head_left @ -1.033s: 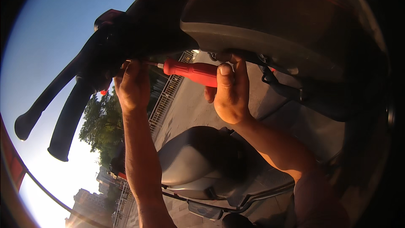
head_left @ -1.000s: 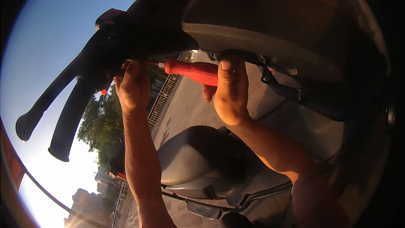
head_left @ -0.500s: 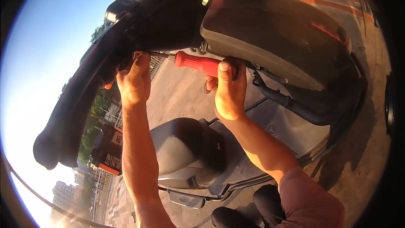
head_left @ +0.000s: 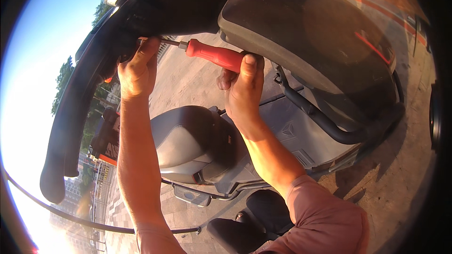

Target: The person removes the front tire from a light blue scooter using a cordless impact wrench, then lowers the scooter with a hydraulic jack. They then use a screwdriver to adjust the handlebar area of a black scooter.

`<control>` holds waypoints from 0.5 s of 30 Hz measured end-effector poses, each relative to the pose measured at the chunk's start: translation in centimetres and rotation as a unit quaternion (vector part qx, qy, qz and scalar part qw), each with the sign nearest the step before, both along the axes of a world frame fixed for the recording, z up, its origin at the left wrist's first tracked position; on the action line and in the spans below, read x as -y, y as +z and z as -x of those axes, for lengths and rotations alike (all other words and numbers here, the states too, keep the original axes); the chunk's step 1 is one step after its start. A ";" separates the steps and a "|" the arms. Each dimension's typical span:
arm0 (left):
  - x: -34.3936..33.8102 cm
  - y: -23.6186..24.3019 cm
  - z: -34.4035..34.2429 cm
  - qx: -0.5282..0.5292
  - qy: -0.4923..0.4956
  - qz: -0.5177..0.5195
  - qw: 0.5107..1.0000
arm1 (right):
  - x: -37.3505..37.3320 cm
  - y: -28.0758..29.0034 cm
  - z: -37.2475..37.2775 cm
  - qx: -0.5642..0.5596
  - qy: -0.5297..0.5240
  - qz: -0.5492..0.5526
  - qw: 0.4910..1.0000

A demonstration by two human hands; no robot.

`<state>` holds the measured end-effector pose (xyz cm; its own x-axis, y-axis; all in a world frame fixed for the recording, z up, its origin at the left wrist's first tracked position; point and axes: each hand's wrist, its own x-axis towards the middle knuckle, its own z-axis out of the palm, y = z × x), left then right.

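My right hand (head_left: 245, 82) is wrapped round the end of the red handle of a screwdriver (head_left: 212, 55), with its thumb laid along the top. The metal shaft runs left to my left hand (head_left: 139, 68). My left hand is closed at the shaft's far end, just under a long dark curved part (head_left: 77, 113) of a scooter. A small copper-coloured bit shows above its thumb, but I cannot make out what the fingers hold. The screwdriver lies almost level, its handle slightly lower than its tip.
A bulky dark scooter body section (head_left: 301, 28) with a red strip stands close above my right hand. Below are a grey and black seat (head_left: 176, 136), a flat grey footboard (head_left: 292, 124) and a black curved bar (head_left: 320, 117). Paving (head_left: 188, 77) lies beneath, with trees (head_left: 63, 84) at the far left.
Both hands and the screwdriver sit a little higher and further left in view, and the scooter has shifted with them as the view moved. The grip on the screwdriver looks unchanged.
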<state>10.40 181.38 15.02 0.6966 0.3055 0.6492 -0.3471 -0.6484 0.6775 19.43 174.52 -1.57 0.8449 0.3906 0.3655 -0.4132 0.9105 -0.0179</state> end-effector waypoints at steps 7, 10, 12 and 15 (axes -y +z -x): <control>-1.4 0.3 0.5 -0.012 -0.044 0.010 0.999 | -0.4 0.4 0.5 -0.024 -0.030 0.015 0.999; -1.8 0.4 0.6 -0.025 -0.052 -0.006 0.998 | -0.2 0.6 0.6 -0.044 -0.046 0.026 0.998; -2.1 0.6 0.7 -0.046 -0.072 -0.021 0.996 | -0.1 0.7 0.6 -0.065 -0.105 0.012 0.992; -2.4 0.7 0.6 -0.030 -0.093 -0.009 0.995 | 0.0 0.9 0.7 -0.062 -0.073 0.004 0.995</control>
<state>9.77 183.79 15.72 0.7777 0.1559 0.6090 -0.4214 -0.5897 0.6890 18.76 174.49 -0.63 0.9314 0.2632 0.2516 -0.2765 0.9609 0.0183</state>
